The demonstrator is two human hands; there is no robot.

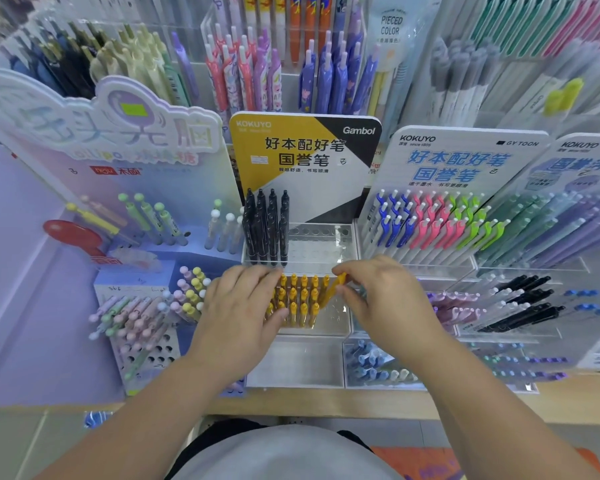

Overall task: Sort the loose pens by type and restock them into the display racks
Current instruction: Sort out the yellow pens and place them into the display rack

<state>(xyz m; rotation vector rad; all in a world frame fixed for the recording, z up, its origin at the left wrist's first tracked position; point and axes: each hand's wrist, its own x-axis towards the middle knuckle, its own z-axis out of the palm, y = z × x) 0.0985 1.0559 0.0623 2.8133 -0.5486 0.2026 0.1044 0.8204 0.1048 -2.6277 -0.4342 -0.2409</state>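
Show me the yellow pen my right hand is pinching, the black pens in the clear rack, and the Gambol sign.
yellow pen (330, 292): head view, middle of its tilted barrel.
black pens (266, 227): head view, barrel of a middle pen.
Gambol sign (305, 154): head view, centre of the printed panel.

Left grip (236, 306): bare hand, palm down, fingers straight and close together, pointing forward and to the right.
Right grip (385, 299): bare hand, palm down, thumb and forefinger pinching a slim yellow plastic pen (338, 282).
Forearms: bare, reaching forward, converging.
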